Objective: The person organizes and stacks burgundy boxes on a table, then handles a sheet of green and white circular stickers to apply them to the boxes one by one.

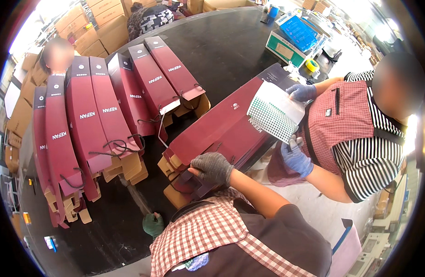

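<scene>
Twice saw a glove worn: grey on the right hand (213,169), just below the middle, and dark green on the left hand (153,225), toward 7 o'clock. Found the right fingers curled almost to a fist at the flapped end of a dark-red bag (212,131); could not tell a pinch on its edge from a mere touch. Saw the left hand only partly, by the black table (106,249); could not tell its spread or any hold. Noted the bag reaching from the right hand's 10 o'clock round to 1 o'clock. Spotted similar bags (101,122) with black cord handles (122,148) at 9 to 10 o'clock, and, near 3 o'clock, a co-worker (348,108) holding a white sheet (275,113) with green dots over the bag.
</scene>
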A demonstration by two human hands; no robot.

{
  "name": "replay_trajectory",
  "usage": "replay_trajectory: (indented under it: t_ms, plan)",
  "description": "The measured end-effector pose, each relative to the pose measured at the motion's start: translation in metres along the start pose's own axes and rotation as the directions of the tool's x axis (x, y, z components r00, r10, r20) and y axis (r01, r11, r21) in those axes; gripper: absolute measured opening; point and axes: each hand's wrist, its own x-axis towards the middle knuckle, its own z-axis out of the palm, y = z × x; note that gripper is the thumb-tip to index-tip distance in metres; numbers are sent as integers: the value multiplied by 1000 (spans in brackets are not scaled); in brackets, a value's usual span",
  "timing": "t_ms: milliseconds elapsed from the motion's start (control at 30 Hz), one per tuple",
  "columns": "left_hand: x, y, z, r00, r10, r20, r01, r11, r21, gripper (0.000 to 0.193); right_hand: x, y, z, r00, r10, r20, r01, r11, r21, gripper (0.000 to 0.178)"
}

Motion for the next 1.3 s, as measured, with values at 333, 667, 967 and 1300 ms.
replay_trajectory:
  t_ms: [333, 667, 967, 1300]
  plan:
    - [2, 12, -5, 999, 17, -30, -15, 998, 54, 31, 21, 26, 15, 990, -22, -138, 28, 999, 42, 24]
    - [7, 13, -10, 999, 9, -40, -8, 1000, 30, 25, 24, 19, 20, 988, 50, -144, -39, 996, 79, 28]
    - [3, 8, -6, 1000, -3, -22, 4, 998, 57, 24, 20, 18, 24, 977, 27, -211, -7, 995, 97, 21]
    - [10, 11, -20, 1000, -6, -14, 7, 1000, 12, 21, 22, 6, 32, 947, 46, -319, -39, 999, 27, 21]
